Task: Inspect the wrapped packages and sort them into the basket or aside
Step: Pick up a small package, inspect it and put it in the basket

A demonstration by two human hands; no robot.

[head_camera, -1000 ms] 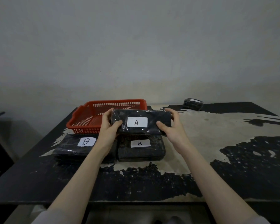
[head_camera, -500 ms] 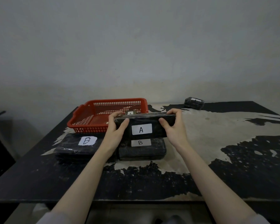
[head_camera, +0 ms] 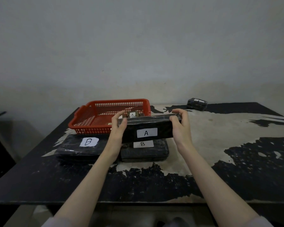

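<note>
The surface [head_camera: 236, 145] was a worn black top with large pale patches where the coating had flaked away, set against a plain grey wall [head_camera: 138, 46]. The red basket [head_camera: 88, 123] serves as landmark here: it stood toward the far left of the surface, and inside it, near its right end, lay a small wrapped package with an A label [head_camera: 132, 114].

Just in front of the basket, a black wrapped package marked B [head_camera: 79, 147] lay flat. To the right of that one, also in front of the basket, lay a second B package [head_camera: 144, 150], partly hidden by the one held above it. Far to the right of the basket, near the back edge, sat a small dark package [head_camera: 197, 104] whose label could not be read.

The package marked A [head_camera: 147, 130] was held in the air at the basket's near right corner, tilted so its labelled face turned toward the camera. The left hand [head_camera: 117, 130] had a closed grip on its left end, thumb in front and fingers curled over the top edge. The right hand [head_camera: 180, 126] gripped the right end the same way.
</note>
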